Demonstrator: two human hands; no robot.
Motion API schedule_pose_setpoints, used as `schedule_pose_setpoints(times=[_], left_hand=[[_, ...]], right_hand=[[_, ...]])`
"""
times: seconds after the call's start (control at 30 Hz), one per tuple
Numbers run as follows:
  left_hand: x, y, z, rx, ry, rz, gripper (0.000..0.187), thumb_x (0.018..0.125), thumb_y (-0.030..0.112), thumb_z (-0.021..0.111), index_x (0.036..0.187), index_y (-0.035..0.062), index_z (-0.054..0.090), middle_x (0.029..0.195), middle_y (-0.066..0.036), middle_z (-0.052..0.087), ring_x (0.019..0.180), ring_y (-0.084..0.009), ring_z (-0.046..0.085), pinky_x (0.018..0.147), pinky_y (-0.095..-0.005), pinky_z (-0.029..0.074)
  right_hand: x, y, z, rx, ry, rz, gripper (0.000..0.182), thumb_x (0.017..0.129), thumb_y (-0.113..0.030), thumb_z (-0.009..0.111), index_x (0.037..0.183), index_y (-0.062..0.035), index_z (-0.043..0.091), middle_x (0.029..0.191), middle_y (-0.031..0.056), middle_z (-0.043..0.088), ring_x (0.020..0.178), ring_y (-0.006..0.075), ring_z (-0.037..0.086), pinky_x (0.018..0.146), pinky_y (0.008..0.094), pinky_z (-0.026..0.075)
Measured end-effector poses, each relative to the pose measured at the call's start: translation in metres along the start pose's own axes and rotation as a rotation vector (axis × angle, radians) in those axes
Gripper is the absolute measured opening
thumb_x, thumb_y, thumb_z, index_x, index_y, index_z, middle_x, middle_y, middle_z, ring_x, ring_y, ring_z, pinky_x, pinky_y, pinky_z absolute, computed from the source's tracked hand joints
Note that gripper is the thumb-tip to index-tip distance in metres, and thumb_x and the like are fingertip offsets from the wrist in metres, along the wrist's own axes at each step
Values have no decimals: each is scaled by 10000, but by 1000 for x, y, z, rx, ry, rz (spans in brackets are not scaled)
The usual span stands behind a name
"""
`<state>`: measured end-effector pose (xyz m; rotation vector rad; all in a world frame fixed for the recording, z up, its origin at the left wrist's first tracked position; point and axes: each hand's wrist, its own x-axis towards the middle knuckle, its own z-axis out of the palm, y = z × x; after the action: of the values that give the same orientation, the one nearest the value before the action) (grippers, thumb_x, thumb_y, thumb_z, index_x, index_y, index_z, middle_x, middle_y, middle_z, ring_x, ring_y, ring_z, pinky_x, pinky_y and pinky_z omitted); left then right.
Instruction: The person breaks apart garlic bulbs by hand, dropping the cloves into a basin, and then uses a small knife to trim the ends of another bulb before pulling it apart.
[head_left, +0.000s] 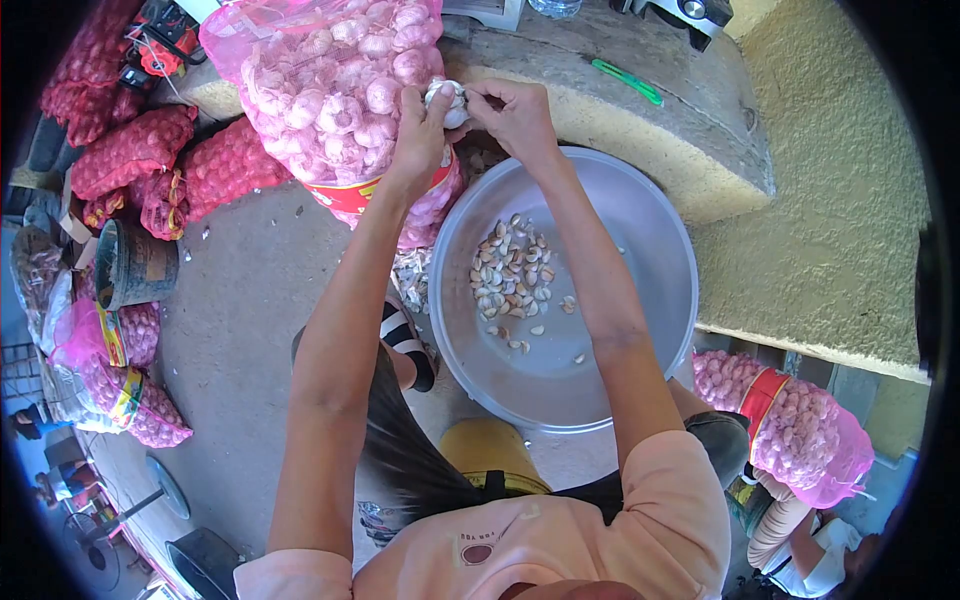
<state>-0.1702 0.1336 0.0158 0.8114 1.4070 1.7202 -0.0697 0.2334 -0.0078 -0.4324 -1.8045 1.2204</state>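
Note:
Up beside the big mesh sack, my left hand (424,130) is closed around a white garlic bulb (447,104). My right hand (516,115) meets the bulb from the right, its thumb and fingertips pinched at the bulb's edge; any bit of skin between them is too small to make out. Below my right forearm stands a wide grey plastic basin (640,290) with many loose garlic cloves (512,270), mostly on its left side. Just left of the bulb, the pink mesh sack (340,100) is full of whole garlic bulbs.
A concrete ledge (600,125) curves behind the basin, with a green box cutter (628,82) on it. Red mesh sacks (135,150) and a dark bucket (137,265) stand at left. Another garlic sack (785,420) lies at right, near another person (815,550). A yellow bucket (490,450) is between my legs.

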Motion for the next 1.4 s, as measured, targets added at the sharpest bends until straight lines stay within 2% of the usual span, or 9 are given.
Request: schedule_pose_setpoints(times=[0.3,0.7,0.8,0.9,0.97,1.0,1.07,1.17,1.4], left_hand=[[-2,2,1,151,-6,-20,336,965,315,513,1110,47,372,1034,-85,507,874,-132,545,705,-299,513],[-3,-1,1,76,-48,-3,314,985,304,462,1149,46,394,1048,-91,529,904,-141,550,721,-299,521],[-2,0,-2,-55,-24,-71,317,1005,306,409,1150,27,449,1088,-105,550,930,-163,562,778,-306,517],[8,-7,-12,-185,-62,-105,310,1007,294,401,1133,22,480,1067,-100,563,888,-187,583,775,-299,529],[8,-2,-8,-261,-55,-128,313,1008,290,395,1133,19,488,1061,-100,568,882,-201,595,767,-300,533],[6,0,-7,-341,-43,-153,316,1009,287,388,1133,16,496,1056,-99,573,875,-216,607,760,-301,538],[5,5,-5,-406,-47,-190,322,1009,280,390,1146,6,489,1065,-108,571,896,-230,610,763,-307,545],[6,10,-6,-474,-64,-236,334,1005,267,400,1161,-17,478,1089,-126,564,955,-255,608,787,-325,555],[0,11,-4,-535,-44,-294,340,996,239,423,1185,-42,451,1131,-150,542,1023,-296,592,877,-374,549]], right_hand=[[0,-7,1,-232,32,-142,94,757,-83,650,772,8,633,608,97,595,509,128,532,505,288,434],[14,10,-7,-109,115,27,83,759,-80,667,763,1,651,678,54,658,608,74,575,571,254,484],[10,14,-13,-92,-26,109,117,768,-106,683,757,7,653,698,51,668,619,77,597,582,256,496],[12,40,-17,233,90,357,146,768,-143,701,758,-4,659,707,47,670,638,91,623,590,265,504],[5,93,-21,-161,-35,569,189,737,-203,713,781,-23,677,746,103,684,671,191,675,637,329,533],[-2,117,-18,-159,-35,565,189,737,-203,713,781,-23,677,746,103,684,671,191,675,637,329,533],[-17,164,-11,-733,-121,457,230,694,-251,717,799,-47,697,793,166,681,754,301,681,706,397,537],[-41,199,-2,-943,-203,483,242,678,-254,695,809,-52,708,846,194,667,834,353,655,774,426,525],[-45,166,-3,-633,-153,673,205,695,-129,613,864,-64,709,865,193,665,859,353,647,805,413,524]])
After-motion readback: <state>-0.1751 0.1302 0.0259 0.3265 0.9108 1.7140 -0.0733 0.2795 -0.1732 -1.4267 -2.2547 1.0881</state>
